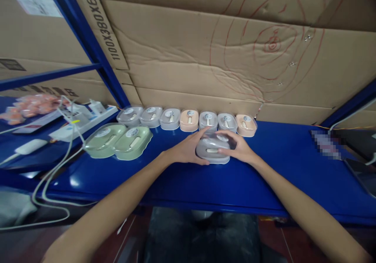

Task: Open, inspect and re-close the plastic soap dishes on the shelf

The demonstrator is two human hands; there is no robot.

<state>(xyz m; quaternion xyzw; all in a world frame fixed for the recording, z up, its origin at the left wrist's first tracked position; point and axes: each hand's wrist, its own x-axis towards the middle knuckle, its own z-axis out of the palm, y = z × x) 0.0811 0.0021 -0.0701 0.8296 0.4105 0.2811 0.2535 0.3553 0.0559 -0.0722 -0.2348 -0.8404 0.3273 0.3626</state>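
Both hands (212, 147) clasp grey lidded case (212, 151); pale oblong piece inside.

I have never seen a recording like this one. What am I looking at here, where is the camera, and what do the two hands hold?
There is no machine here: a person works with bare hands. The single camera sits on the person's head and looks forward and down, so both arms enter from the bottom edge. The left hand and the right hand together grip one grey lidded case, resting on the blue shelf. Behind it, against a cardboard wall, stands a row of similar small cases, grey and peach. Two green cases lie further left. Beyond them are a white power strip and cables.
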